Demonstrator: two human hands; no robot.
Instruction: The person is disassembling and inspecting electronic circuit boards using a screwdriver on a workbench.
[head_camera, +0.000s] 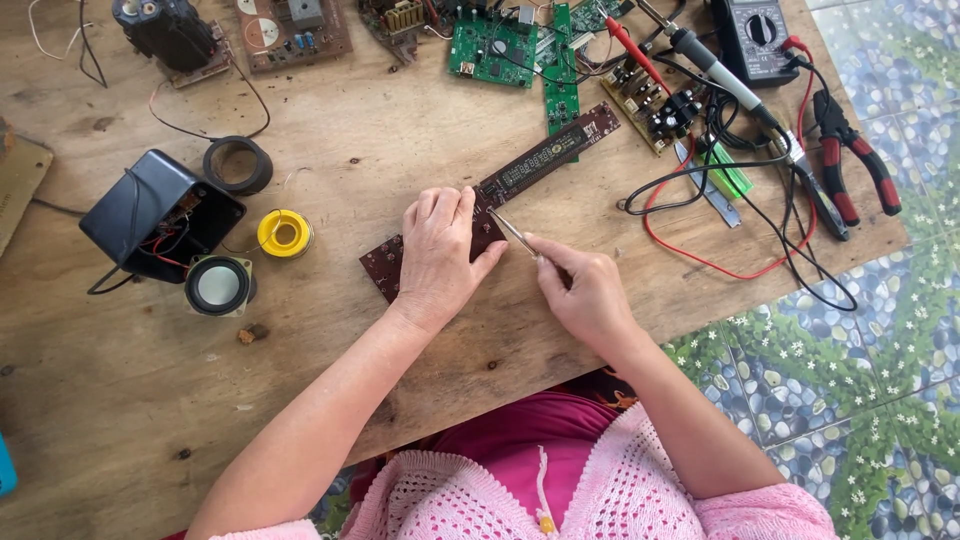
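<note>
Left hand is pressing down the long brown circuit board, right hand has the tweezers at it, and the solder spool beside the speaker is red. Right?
Not quite: the head view shows the solder spool is yellow. The left hand does press the long brown circuit board, and the right hand holds the tweezers to it.

A home electronics repair bench: a worn wooden table (420, 150) set on a pebble-and-flower patterned floor (860, 390). Beyond the long brown circuit board (545, 160) lie green boards (492, 48), a multimeter (752, 35) (red and black leads trailing), pliers (855, 160) and, left, a solder spool (285, 233).
</note>
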